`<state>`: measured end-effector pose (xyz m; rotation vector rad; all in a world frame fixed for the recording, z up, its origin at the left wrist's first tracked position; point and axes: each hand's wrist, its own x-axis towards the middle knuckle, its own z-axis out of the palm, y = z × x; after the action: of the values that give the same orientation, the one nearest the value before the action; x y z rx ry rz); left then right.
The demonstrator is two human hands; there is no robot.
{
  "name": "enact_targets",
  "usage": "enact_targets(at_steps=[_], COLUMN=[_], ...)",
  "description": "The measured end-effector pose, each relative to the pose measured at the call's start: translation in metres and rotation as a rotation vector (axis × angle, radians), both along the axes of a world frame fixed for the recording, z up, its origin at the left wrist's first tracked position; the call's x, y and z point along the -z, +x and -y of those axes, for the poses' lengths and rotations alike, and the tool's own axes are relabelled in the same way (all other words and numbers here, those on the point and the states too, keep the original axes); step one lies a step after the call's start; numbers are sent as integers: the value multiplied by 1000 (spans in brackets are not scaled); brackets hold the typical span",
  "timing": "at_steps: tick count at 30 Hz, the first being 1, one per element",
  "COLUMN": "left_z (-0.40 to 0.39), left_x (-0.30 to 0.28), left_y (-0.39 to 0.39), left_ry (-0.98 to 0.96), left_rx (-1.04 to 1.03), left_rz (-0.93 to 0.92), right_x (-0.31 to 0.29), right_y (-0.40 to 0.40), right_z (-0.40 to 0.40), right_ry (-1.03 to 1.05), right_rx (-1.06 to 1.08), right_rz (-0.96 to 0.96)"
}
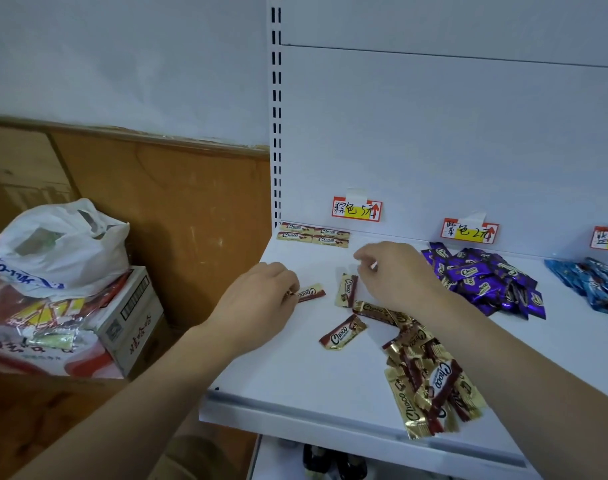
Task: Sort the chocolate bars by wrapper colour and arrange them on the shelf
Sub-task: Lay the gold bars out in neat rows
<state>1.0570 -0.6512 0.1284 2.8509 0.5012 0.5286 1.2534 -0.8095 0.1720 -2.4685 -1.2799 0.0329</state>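
Small shop: white slotted retail shelf (295,358), handwritten price tags (357,209) (taped on)

left hand (261,299): fingertips pinch end of one brown-gold bar (311,292) lying on shelf (295,375)
right hand (396,275): fingers curled, pinching top of second bar (346,289)
sorted row (313,234): four brown-gold bars, flat, back left corner
loose pile (430,372): brown-gold, front, under right forearm
purple pile (486,278): right of hand
blue pile (593,284): far right
off shelf: white bag (60,244) on carton (129,317)
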Motion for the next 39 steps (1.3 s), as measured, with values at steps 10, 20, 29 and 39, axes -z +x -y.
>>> enact_targets(at_steps=[10,20,29,39], left_z=[3,-3,-8,-21], left_x=[-1,-3,2,8], left_y=[14,4,20,26], left_ry=[75,-9,186,200], left_rx=[-168,161,-51,-67], left_rz=[-49,26,-163,-241], right_x=[16,28,30,29], right_y=[-24,-9,-9,-25], right_z=[-19,-12,-20,-33], right_ry=[-277,-203,-157,-291], right_rx=[-155,-164,-166,-72], right_rz=[173,254,229,287])
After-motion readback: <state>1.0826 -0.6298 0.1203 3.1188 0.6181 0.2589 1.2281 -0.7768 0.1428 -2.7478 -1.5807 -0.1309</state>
